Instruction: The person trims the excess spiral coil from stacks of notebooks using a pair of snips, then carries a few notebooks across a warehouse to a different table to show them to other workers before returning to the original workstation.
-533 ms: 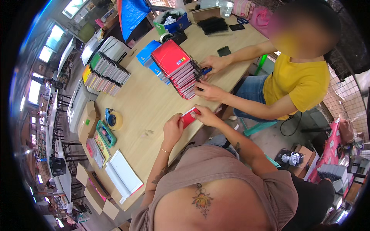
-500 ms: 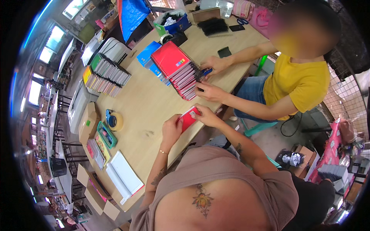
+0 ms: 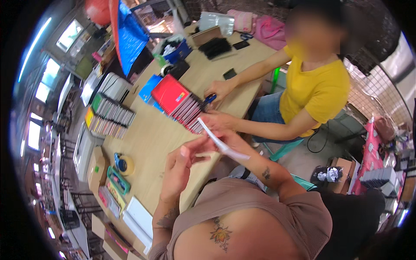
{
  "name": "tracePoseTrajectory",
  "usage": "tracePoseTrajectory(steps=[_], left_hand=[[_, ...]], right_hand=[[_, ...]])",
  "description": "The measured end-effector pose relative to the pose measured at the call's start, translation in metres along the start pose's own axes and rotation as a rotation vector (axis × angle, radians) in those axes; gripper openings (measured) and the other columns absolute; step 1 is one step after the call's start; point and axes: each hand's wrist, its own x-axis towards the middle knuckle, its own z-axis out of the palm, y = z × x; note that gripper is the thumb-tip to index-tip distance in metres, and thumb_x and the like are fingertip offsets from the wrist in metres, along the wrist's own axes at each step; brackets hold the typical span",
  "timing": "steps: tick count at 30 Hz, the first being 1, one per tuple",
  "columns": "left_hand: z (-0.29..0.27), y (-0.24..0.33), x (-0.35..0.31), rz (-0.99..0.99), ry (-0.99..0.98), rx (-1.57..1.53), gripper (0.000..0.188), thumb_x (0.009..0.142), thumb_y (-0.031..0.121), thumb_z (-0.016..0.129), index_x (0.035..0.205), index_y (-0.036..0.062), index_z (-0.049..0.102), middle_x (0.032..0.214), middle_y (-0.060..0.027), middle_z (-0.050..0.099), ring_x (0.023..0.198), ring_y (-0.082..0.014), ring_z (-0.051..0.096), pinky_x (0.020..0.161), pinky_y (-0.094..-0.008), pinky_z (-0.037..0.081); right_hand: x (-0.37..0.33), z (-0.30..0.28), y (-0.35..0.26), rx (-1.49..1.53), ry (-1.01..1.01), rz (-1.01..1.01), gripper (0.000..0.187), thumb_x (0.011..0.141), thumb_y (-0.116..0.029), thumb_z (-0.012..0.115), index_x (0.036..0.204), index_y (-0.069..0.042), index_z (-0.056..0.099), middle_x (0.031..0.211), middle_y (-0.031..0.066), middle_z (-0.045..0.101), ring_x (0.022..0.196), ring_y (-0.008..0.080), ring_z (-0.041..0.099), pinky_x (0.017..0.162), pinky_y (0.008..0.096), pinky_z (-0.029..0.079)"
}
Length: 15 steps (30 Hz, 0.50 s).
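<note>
My right hand grips a thin notebook, raised above the table's near edge and turned so that mostly a pale, narrow side shows. Its red cover is out of sight at this angle. My left hand is open beside it, fingers stretched toward it; whether the fingertips touch it I cannot tell. Just beyond stands a stack of red spiral notebooks, with blue notebooks behind. A co-worker in a yellow top holds blue-handled scissors at the stack's spiral edge.
Stacks of spiral notebooks stand at the table's left. Nearer lie a tape roll, a teal tray and white sheets. Black spiral bindings and a blue bin are at the far end.
My hands have lifted the red notebook and turned it edge-on. My left hand has let go of its side and opened. The view has shifted slightly.
</note>
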Motion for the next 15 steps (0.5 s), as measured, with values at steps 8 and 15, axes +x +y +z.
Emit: tracePoseTrajectory(steps=[8, 15], left_hand=[[0.035, 0.012, 0.068, 0.096, -0.165, 0.141, 0.033, 0.091, 0.007, 0.066, 0.122, 0.0023, 0.055, 0.105, -0.0036, 0.061, 0.095, -0.009, 0.059, 0.082, -0.0252, 0.05], [0.046, 0.003, 0.108, 0.312, -0.113, -0.073, 0.017, 0.088, 0.004, 0.07, 0.101, 0.0044, 0.059, 0.091, 0.0008, 0.06, 0.08, -0.0046, 0.058, 0.07, -0.0194, 0.049]], right_hand=[[0.003, 0.036, 0.0, 0.614, -0.365, 0.032, 0.035, 0.099, -0.019, 0.051, 0.128, -0.002, 0.049, 0.095, 0.0126, 0.061, 0.078, 0.0249, 0.062, 0.062, 0.0316, 0.057], [-0.064, 0.086, -0.071, -0.962, 0.372, -0.444, 0.051, 0.099, -0.046, 0.047, 0.131, -0.007, 0.051, 0.123, 0.0122, 0.061, 0.108, 0.0247, 0.062, 0.093, 0.0353, 0.051]])
